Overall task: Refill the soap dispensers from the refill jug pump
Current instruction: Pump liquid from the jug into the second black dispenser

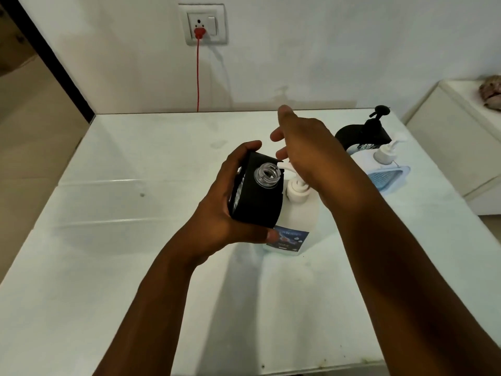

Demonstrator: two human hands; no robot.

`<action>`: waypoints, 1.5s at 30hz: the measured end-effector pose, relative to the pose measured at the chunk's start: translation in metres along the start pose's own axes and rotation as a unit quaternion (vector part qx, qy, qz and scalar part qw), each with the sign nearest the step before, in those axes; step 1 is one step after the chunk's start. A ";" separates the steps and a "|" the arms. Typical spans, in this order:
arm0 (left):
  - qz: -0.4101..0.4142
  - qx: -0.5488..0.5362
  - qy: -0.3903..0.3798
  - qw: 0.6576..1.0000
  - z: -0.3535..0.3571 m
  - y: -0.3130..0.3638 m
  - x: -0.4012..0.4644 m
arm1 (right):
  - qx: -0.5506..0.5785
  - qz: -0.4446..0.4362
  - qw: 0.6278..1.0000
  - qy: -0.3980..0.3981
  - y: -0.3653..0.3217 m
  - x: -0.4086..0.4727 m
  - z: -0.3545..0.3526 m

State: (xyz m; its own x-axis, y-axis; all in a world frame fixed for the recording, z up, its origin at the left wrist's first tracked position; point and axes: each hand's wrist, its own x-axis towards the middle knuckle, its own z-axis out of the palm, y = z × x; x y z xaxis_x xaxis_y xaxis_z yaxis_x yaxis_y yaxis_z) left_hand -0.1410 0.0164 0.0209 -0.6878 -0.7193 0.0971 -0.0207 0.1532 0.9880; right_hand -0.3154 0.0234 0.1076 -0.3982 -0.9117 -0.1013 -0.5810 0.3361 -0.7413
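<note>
My left hand point(217, 213) holds a black soap dispenser point(257, 204) with its cap off, the clear threaded neck open at the top. It is tilted beside the white refill jug point(295, 221), which stands on the white table point(108, 240). The jug's white pump spout points toward the open neck. My right hand point(306, 153) rests palm down on the jug's pump head, fingers spread. Behind, a black dispenser with its pump point(371, 128) and a white and blue dispenser point(385, 164) stand at the back right.
A red cord point(198, 77) hangs from a wall socket point(203, 25) behind the table. A white cabinet point(455, 147) stands to the right of the table. A dark door frame point(46, 55) runs along the left.
</note>
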 end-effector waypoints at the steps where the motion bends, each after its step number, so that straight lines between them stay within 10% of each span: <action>1: 0.001 -0.004 -0.001 1.000 0.001 0.001 0.000 | -0.009 0.003 1.000 -0.004 0.002 0.002 0.000; 45: -0.003 0.008 0.000 1.000 0.000 -0.002 0.004 | -0.007 0.000 1.000 -0.015 0.009 0.001 0.012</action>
State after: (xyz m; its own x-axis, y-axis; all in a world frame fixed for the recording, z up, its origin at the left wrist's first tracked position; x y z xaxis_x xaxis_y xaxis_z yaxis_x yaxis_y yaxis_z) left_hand -0.1437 0.0138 0.0194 -0.6883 -0.7197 0.0916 -0.0358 0.1598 0.9865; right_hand -0.3129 0.0224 0.0930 -0.3773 -0.9181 -0.1217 -0.5903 0.3396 -0.7323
